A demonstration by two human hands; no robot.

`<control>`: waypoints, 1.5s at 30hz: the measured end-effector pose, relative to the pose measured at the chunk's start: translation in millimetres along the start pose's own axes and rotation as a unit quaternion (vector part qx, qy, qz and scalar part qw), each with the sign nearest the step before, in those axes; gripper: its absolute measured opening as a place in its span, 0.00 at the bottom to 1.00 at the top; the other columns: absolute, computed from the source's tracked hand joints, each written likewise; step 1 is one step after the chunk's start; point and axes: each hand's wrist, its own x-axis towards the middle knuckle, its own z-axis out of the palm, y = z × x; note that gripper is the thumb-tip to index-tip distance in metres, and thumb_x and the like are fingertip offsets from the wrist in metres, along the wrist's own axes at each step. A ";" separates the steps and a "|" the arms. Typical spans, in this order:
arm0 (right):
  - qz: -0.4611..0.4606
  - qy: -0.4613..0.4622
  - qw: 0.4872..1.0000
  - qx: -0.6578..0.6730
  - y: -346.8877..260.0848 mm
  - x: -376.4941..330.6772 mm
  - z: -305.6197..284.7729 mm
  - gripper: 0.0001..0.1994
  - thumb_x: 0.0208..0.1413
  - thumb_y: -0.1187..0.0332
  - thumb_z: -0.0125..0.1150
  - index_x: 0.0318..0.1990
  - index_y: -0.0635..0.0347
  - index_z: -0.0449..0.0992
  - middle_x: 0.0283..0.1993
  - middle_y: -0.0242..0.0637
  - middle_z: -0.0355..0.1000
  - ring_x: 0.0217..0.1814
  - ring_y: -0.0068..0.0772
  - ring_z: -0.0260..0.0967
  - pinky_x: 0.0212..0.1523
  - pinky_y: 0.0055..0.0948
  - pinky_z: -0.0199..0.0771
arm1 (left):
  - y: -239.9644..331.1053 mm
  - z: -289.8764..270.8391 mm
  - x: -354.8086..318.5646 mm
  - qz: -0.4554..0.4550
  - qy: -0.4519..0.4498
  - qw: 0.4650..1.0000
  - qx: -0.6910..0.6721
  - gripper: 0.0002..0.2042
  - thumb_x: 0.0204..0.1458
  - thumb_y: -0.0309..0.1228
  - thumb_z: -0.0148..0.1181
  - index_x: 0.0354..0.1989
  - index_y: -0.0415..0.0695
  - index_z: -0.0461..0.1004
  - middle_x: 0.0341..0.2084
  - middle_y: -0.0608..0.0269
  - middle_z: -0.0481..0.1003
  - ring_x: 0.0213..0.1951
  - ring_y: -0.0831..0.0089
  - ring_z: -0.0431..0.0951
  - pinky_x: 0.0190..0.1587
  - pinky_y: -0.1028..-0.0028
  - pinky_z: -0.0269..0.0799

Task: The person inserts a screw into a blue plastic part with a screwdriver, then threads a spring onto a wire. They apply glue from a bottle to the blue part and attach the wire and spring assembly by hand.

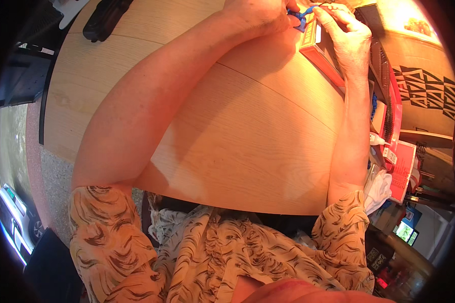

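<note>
Both my hands meet at the far edge of the view, above the wooden table. My left hand is closed on a small blue piece at its fingertips; its exact kind is too small to tell. Thumb and fingers of my right hand pinch the narrow end of a blue part that reaches across to the left fingertips. A thin dark strand or tip shows by the right fingers. Just below them lies a red-orange box, partly covered by my right hand and wrist.
A black elongated case lies at the far left. Along the right edge are blue beads, a small white bottle, a red box and crumpled white cloth. Patterned cardboard stands beyond, under bright light.
</note>
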 end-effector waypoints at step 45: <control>0.298 0.240 0.876 -0.294 80.7 -246.0 -151.5 0.22 0.52 0.55 0.76 0.46 0.62 0.79 0.37 0.43 0.80 0.37 0.39 0.79 0.38 0.36 0.77 | -42.0 -27.0 24.7 0.027 0.018 0.999 0.028 0.13 0.57 0.34 0.69 0.47 0.40 0.85 0.33 0.64 0.86 0.34 0.84 0.81 0.38 0.81 0.76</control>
